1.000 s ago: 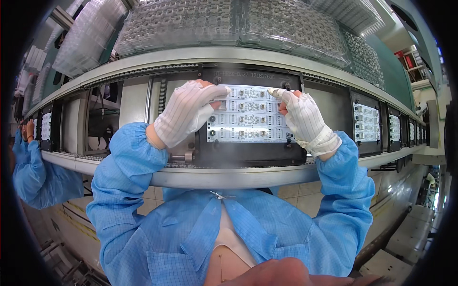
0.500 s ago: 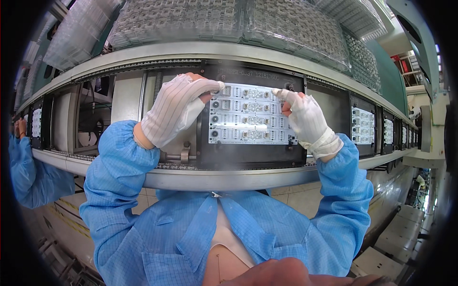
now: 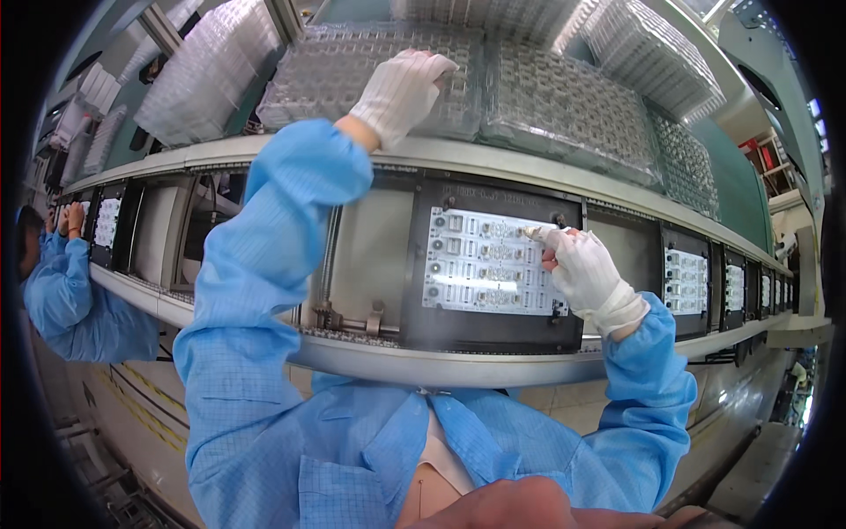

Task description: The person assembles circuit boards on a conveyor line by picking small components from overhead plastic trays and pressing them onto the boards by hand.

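Observation:
My left hand (image 3: 401,95), in a striped white glove with some bare fingertips, reaches over a clear plastic tray (image 3: 352,88) behind the conveyor. Its fingers look loosely bent and apart, and I see nothing in them. A white circuit-board panel (image 3: 489,275) with rows of small parts lies on a black carrier plate (image 3: 502,331) in front of me. At the panel's upper right is my right hand (image 3: 586,269), gloved alike, with index finger and thumb drawn together. Whatever those fingertips hold is too small to make out.
Metal conveyor rails (image 3: 352,363) run left to right. More carriers with white panels (image 3: 686,280) line up on the right. Stacked clear trays (image 3: 207,75) stand along the back. Another person in a blue sleeve (image 3: 62,286) works at far left.
My left hand has left the board panel and moved up and away to the clear tray. My right hand stays at the panel's upper right. The whole view has shifted.

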`<state>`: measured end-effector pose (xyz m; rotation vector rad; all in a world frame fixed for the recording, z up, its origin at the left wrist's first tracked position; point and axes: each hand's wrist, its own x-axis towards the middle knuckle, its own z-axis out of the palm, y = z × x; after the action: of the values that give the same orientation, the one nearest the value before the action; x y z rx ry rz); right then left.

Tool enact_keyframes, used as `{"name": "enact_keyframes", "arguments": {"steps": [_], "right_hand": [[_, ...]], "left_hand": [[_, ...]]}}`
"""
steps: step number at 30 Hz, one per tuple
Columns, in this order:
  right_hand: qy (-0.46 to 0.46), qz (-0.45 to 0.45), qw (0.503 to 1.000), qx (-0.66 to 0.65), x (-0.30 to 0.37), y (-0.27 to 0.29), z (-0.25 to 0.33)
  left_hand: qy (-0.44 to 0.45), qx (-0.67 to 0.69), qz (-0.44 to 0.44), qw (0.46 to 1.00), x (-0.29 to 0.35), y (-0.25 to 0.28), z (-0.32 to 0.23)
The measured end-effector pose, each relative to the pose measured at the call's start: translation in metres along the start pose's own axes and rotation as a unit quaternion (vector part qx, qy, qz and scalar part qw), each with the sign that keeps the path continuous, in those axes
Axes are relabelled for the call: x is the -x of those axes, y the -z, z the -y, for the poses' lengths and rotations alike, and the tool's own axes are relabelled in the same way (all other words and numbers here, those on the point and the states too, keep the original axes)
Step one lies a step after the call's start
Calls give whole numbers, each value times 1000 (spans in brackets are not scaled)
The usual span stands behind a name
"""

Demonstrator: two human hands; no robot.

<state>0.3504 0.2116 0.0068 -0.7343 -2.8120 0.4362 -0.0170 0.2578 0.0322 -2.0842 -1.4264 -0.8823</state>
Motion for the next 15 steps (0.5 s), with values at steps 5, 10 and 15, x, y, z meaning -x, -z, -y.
{"name": "enact_keyframes", "arguments": {"steps": [5,10,15], "right_hand": [[-8,-141,990,13,-36,32,-14],[-28,-256,964,59,-103,43,-79],[-65,-249,958,128,-174,46,-97]], "left_hand": [[49,-96,160,981,-24,-21,26],[19,-39,131,990,-25,-9,43],[0,34,96,995,-12,23,16]]}}
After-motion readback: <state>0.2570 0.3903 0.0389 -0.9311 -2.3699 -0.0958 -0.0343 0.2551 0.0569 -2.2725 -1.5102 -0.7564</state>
